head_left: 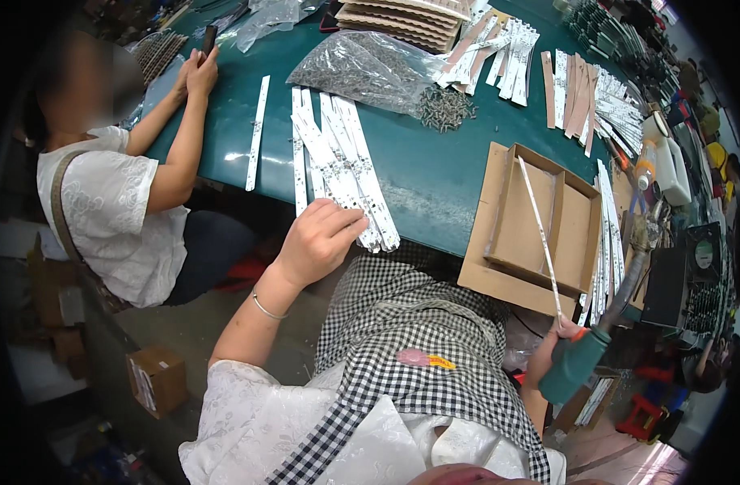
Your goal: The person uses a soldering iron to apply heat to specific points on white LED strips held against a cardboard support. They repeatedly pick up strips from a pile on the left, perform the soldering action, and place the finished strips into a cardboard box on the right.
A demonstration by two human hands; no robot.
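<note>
My left hand (321,237) is closed, its thumb and fingertips pressed together at the near part of a fanned pile of white circuit board strips (331,149) on the table. What sits between those fingertips, if anything, is too small to make out. At the right, my right hand (542,356) grips the near end of a long, thin white circuit board strip (538,218), seen almost edge-on and slanting up over a cardboard box. A teal tool body (576,365) with a grey hose covers part of that hand.
The divided cardboard box (576,194) stands at the table's right edge, beside more strips (611,234). On the green table (418,182) lie a clear bag of small screws (362,69), loose screws (445,109) and a single strip (258,133). A co-worker (115,194) sits left, holding a phone (209,39).
</note>
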